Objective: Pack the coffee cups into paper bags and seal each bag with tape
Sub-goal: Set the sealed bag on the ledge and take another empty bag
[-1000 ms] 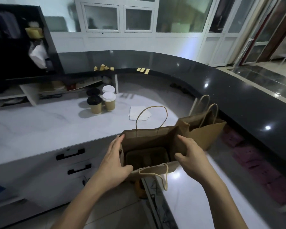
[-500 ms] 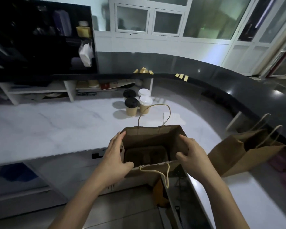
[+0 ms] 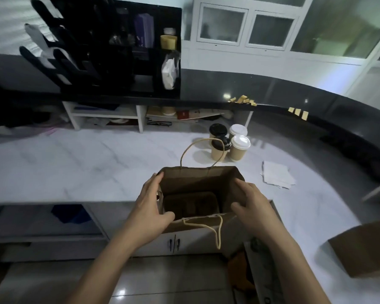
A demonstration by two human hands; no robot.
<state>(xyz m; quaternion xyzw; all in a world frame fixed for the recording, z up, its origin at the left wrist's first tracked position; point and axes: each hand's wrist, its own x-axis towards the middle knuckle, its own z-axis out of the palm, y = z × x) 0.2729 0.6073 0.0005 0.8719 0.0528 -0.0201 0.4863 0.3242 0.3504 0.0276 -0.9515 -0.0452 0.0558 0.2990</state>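
I hold an open brown paper bag (image 3: 198, 183) upright in front of me, above the counter's near edge. My left hand (image 3: 150, 202) grips its left wall and my right hand (image 3: 250, 205) grips its right wall. A brown cup tray (image 3: 191, 204) lies at the bag's bottom. Beyond the bag, several lidded coffee cups (image 3: 238, 148) stand together on the white marble counter (image 3: 75, 163): two with black lids, two with white. Yellow tape strips (image 3: 297, 111) hang from the raised black ledge.
A second brown paper bag (image 3: 364, 249) sits at the right edge. White napkins (image 3: 276, 175) lie right of the cups. A black organiser (image 3: 123, 51) stands on the black ledge (image 3: 206, 84) at the back. Drawers and tiled floor are below me.
My view has swung left and closer to the counter; the bag stays in both hands. The second bag has slid towards the right edge of view, and the cups now sit just behind my bag.
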